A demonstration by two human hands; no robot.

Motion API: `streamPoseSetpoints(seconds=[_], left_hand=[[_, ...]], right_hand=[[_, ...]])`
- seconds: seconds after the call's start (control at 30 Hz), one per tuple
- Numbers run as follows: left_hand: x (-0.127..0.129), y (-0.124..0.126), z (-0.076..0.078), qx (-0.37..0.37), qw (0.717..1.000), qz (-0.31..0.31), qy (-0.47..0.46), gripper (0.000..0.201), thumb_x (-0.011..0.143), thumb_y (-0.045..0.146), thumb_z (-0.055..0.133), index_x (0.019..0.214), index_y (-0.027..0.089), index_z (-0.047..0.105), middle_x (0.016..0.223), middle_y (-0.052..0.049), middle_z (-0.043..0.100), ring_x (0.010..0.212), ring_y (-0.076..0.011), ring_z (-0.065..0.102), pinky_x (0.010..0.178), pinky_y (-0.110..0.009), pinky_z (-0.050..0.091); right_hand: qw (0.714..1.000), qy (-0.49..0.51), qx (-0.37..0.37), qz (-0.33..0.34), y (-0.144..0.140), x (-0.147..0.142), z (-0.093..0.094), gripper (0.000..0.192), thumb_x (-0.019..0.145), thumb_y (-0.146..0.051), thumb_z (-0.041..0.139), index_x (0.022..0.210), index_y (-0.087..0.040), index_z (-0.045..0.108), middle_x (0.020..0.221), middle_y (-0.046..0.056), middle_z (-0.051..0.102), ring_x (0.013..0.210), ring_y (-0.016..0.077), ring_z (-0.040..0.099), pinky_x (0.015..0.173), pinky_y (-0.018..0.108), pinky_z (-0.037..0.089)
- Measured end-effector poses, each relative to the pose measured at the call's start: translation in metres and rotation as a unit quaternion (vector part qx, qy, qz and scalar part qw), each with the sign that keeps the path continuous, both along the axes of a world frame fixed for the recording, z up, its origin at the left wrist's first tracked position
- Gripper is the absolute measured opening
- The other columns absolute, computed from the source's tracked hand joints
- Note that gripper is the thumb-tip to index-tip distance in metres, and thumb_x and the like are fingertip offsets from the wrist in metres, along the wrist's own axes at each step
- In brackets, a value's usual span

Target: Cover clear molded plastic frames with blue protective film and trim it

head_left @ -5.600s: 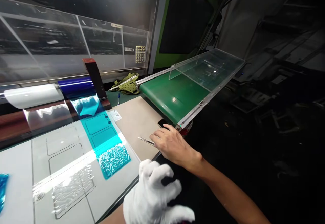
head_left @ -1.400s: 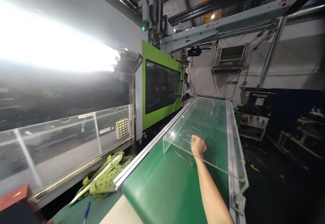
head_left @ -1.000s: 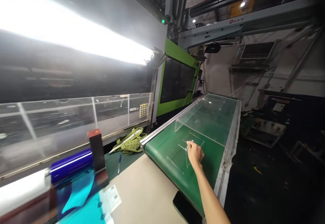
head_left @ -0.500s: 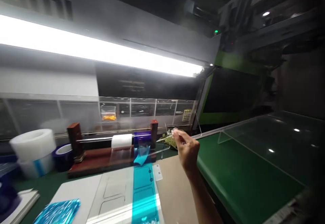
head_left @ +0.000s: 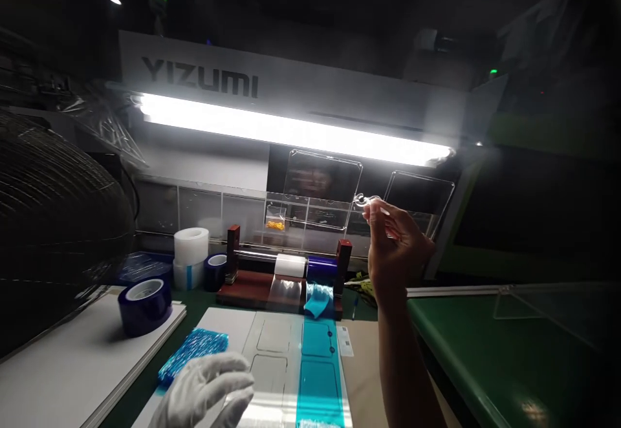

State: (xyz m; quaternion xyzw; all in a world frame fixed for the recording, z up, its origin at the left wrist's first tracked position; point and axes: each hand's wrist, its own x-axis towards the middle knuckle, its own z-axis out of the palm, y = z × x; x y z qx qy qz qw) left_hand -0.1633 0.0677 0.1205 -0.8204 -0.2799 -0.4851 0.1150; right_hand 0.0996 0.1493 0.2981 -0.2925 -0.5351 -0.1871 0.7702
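My bare right hand [head_left: 395, 250] is raised in front of the bright light bar [head_left: 291, 132], fingers pinched on the small stem of a clear plastic part [head_left: 339, 179] made of two joined transparent panels. My left hand [head_left: 206, 392], in a white glove, hovers low at the bottom edge with fingers apart, holding nothing, above the white work board [head_left: 228, 324]. A strip of blue film [head_left: 317, 366] lies on that board near it.
A wooden roll holder [head_left: 272, 282] carries white and blue film rolls. Blue tape rolls [head_left: 144, 299] and a white roll [head_left: 191, 247] stand at left. A crumpled blue film piece [head_left: 194, 350] lies on the board. The green conveyor [head_left: 485, 350] runs at right; a fan grille [head_left: 53, 221] is at left.
My right hand took the clear part from under the conveyor's acrylic cover and lifted it up to the light bar. The view swung left, and my gloved left hand came into view.
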Motion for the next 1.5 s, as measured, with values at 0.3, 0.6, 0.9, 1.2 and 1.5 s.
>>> streamPoseSetpoints(seconds=[0.3, 0.6, 0.9, 1.2, 1.5], left_hand=[[-0.008, -0.005, 0.098, 0.093, 0.950, 0.292, -0.051, 0.061, 0.078, 0.048, 0.063, 0.132, 0.032, 0.041, 0.130, -0.007, 0.047, 0.118, -0.0297, 0.047, 0.095, -0.051, 0.044], [0.030, 0.042, 0.187, 0.175, 0.934, 0.306, 0.059, 0.114, 0.069, 0.072, 0.052, 0.146, 0.012, -0.007, 0.155, -0.019, 0.006, 0.141, -0.0380, 0.004, 0.111, -0.060, 0.009], [0.029, 0.079, 0.164, 0.200, 0.937, 0.285, 0.033, 0.112, 0.057, 0.061, 0.063, 0.145, 0.013, 0.013, 0.136, -0.019, 0.039, 0.131, -0.0381, 0.031, 0.112, -0.057, 0.014], [-0.007, 0.088, 0.159, 0.219, 0.931, 0.292, -0.012, 0.108, 0.062, 0.070, 0.058, 0.144, 0.014, 0.015, 0.140, -0.012, 0.032, 0.125, -0.0331, 0.036, 0.109, -0.050, 0.028], [-0.004, 0.074, 0.169, 0.191, 0.936, 0.295, -0.002, 0.109, 0.061, 0.068, 0.061, 0.144, 0.012, 0.018, 0.141, -0.011, 0.027, 0.126, -0.0356, 0.031, 0.111, -0.049, 0.022]], right_hand=[[0.999, -0.020, 0.031, 0.006, -0.015, -0.022, -0.007, 0.015, 0.080, -0.023, 0.067, 0.095, -0.021, 0.071, 0.084, 0.001, 0.074, 0.074, 0.0171, 0.070, 0.067, 0.030, 0.059], [0.990, -0.117, 0.072, -0.039, -0.024, -0.034, -0.013, 0.019, 0.077, -0.013, 0.070, 0.094, -0.022, 0.070, 0.084, 0.000, 0.074, 0.073, 0.0157, 0.070, 0.061, 0.026, 0.057], [0.981, -0.187, 0.036, -0.023, -0.049, -0.025, -0.019, 0.032, 0.083, -0.027, 0.065, 0.114, -0.023, 0.061, 0.078, -0.002, 0.071, 0.067, 0.0126, 0.066, 0.057, 0.025, 0.052], [0.989, -0.096, -0.099, -0.055, -0.045, 0.021, -0.011, 0.071, 0.091, -0.061, 0.004, 0.120, -0.027, 0.060, 0.140, 0.004, 0.044, 0.132, 0.0283, 0.035, 0.106, 0.056, 0.027], [0.988, -0.117, -0.079, -0.055, -0.052, 0.023, -0.021, 0.073, 0.090, -0.062, 0.005, 0.118, -0.027, 0.063, 0.140, 0.004, 0.044, 0.134, 0.0284, 0.032, 0.110, 0.058, 0.023]])
